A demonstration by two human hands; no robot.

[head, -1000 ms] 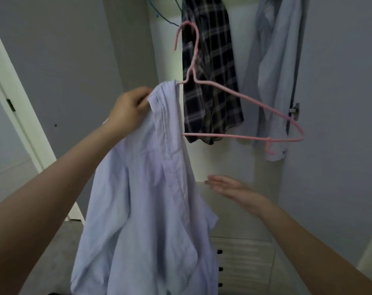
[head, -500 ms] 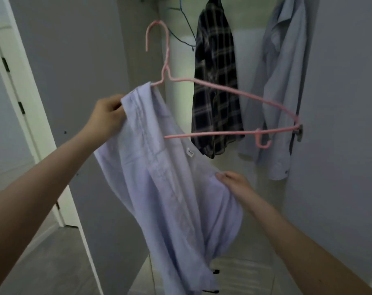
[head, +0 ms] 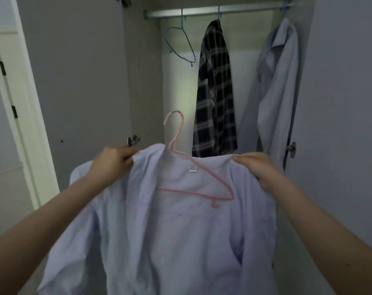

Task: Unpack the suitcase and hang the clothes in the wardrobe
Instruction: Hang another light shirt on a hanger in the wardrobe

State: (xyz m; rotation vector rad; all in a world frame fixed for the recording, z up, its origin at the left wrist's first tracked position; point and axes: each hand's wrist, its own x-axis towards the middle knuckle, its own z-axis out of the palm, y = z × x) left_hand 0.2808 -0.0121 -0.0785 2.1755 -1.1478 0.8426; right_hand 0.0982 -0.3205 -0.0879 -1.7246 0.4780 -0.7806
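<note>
A light blue shirt is spread open in front of me, inside facing me, with a small white label below the collar. A pink hanger lies inside it; its hook sticks up above the collar, its left arm is hidden under the cloth. My left hand grips the shirt's left shoulder near the collar. My right hand grips the right shoulder edge. Behind stands the open wardrobe with its metal rail.
On the rail hang an empty blue hanger, a dark plaid shirt and a pale blue shirt at the right. Grey wardrobe doors stand open on both sides, each with a knob. A white room door frame is at far left.
The shirt was hanging from my left hand with the hanger sticking out sideways. My right hand came up and took the other shoulder; the shirt is now spread over the hanger, lower in view.
</note>
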